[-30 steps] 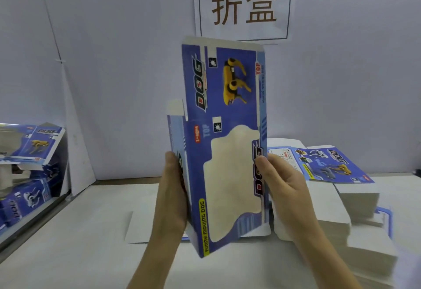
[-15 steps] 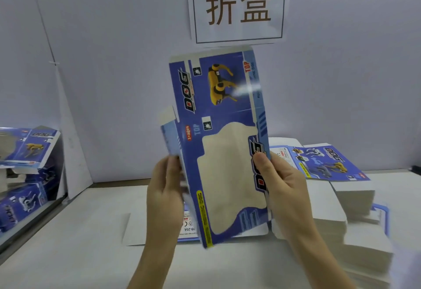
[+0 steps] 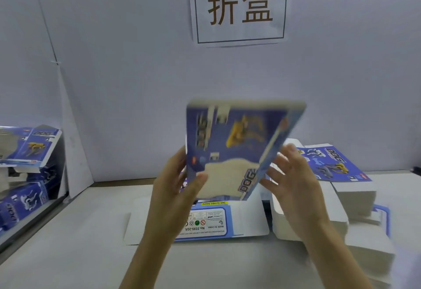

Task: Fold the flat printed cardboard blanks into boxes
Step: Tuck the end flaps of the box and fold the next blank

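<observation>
blank in hand (image 3: 230, 149): held up above the desk (image 3: 68, 243), motion-blurred, front panel toward the camera, side panel angled back at its right edge.
left hand (image 3: 175, 188): clamped on the blank's left edge, thumb on the front face.
right hand (image 3: 293, 181): fingers spread, at the right side panel; contact cannot be told.
bottom flaps (image 3: 205, 220): lie open on the desk.
flat stack (image 3: 337, 175): just right, on the desk.
folded boxes (image 3: 27, 149): far left.
risk: one-hand grip, so slip or skewed crease is likely if the side is pushed hard.

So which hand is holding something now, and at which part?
The left hand grips the blue box at its lower left edge; the right hand is open beside it.
</observation>
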